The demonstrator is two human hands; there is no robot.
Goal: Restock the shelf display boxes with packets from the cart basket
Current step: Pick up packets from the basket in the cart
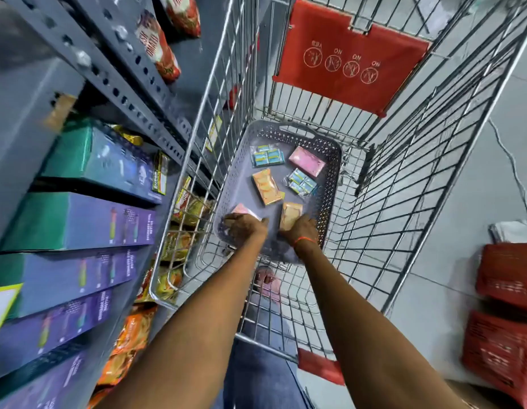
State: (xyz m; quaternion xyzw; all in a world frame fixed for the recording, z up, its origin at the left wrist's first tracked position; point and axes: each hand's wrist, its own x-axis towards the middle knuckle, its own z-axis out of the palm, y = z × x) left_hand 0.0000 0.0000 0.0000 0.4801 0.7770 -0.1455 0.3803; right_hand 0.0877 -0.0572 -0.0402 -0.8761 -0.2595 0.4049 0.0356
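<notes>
A grey perforated basket [333,160] sits inside the wire cart [403,172]. In it lie several packets: two blue ones [267,156] [302,181], a pink one [307,161] and an orange one [266,186]. My left hand [244,228] is down at the basket's near left, fingers closed on a pink packet [241,208]. My right hand [302,230] grips a second orange packet [290,215] beside it. On the shelf to the left stand purple display boxes [79,221] and a teal-blue one [100,160].
The grey metal shelf rack [132,93] runs along the left, with snack bags [159,45] above and orange bags [132,335] below. The cart's red child-seat flap [347,57] stands at its far end. Red crates [507,314] are stacked on the floor at right.
</notes>
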